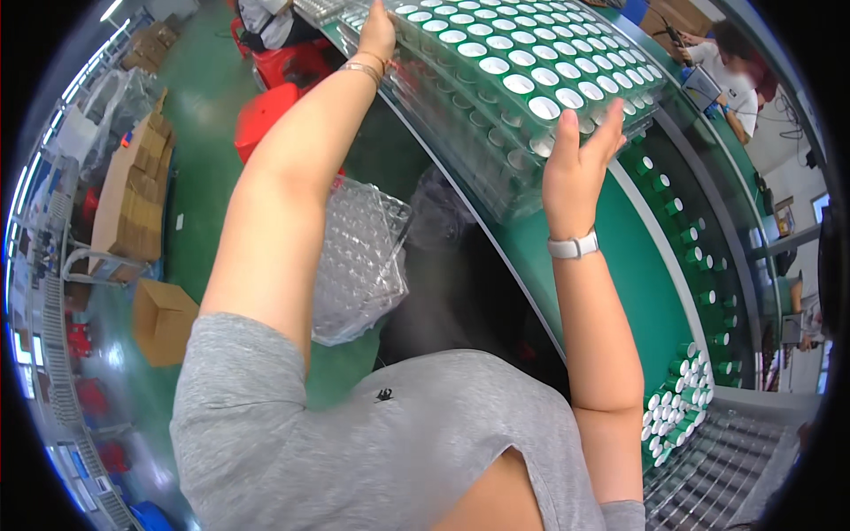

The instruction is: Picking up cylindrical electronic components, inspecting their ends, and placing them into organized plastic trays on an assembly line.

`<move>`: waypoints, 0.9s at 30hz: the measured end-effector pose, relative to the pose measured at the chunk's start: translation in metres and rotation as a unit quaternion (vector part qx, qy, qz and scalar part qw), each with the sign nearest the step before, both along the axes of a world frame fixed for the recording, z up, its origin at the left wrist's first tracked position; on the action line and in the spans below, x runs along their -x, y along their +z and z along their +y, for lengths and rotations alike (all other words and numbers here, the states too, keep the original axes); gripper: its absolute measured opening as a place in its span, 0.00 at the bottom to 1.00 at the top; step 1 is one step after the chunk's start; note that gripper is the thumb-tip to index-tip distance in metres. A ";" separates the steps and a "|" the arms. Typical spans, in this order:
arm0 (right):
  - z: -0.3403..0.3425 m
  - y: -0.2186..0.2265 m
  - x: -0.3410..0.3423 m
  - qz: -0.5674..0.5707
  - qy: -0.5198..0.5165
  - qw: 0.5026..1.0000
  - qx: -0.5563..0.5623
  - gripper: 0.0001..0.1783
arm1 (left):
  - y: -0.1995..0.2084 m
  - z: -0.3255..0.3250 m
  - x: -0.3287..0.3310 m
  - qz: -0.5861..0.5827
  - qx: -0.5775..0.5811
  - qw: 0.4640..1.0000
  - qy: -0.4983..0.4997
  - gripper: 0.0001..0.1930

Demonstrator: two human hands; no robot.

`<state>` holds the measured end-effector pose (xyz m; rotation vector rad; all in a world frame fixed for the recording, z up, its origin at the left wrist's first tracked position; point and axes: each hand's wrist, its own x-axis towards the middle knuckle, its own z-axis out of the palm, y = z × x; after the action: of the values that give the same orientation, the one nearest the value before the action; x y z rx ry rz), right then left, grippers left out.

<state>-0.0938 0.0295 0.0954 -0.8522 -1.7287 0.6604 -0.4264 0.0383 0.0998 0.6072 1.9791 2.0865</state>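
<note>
A stack of clear plastic trays (522,164) stands at the top centre, tilted across the view. Its top layer holds rows of green cylinders with white round ends (544,108); more cylinders show dimly through the lower layers. At the stack's left edge is my left hand (379,37), closed against the side, its fingers partly hidden. My right hand (574,181) lies against the near right corner, thumb and fingers stretched up and apart, touching the plastic. A pale band circles my right wrist.
Beneath the stack runs a green work surface (611,283). Loose green-and-white cylinders (677,403) crowd its right end beside a metal rack (722,465); others line the belt (686,221). Clear bubbled packaging (359,265), red stools (266,119) and cardboard boxes (133,195) are left. A co-worker (730,80) sits opposite.
</note>
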 end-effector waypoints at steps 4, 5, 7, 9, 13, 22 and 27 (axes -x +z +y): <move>-0.016 -0.012 -0.015 -0.118 0.003 0.983 -0.140 0.56 | -0.015 0.010 0.020 0.154 0.008 0.984 0.088 0.35; -0.017 -0.014 -0.015 -0.125 0.017 0.982 -0.142 0.58 | -0.018 0.014 0.016 0.075 -0.049 0.995 0.036 0.36; -0.018 -0.018 -0.013 -0.128 -0.002 0.979 -0.157 0.53 | -0.038 0.022 0.026 0.246 0.048 0.966 0.059 0.30; -0.013 -0.031 -0.014 -0.124 -0.027 0.977 -0.171 0.49 | -0.043 0.024 0.027 0.194 0.104 0.975 0.020 0.23; -0.018 -0.032 -0.010 -0.094 -0.004 0.984 -0.152 0.46 | -0.057 0.008 0.041 0.136 -0.100 0.984 -0.056 0.24; -0.022 -0.052 -0.114 -0.054 0.058 0.994 -0.080 0.42 | -0.025 -0.048 -0.036 0.565 0.064 0.818 0.089 0.19; -0.050 -0.080 -0.235 -0.101 -0.059 0.993 -0.004 0.28 | -0.005 -0.105 -0.161 0.637 -0.246 0.712 0.163 0.23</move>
<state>0.1410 -0.0207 0.0158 -1.0361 -1.8428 0.5006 -0.2653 -0.0666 0.0945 2.5410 1.9902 2.7451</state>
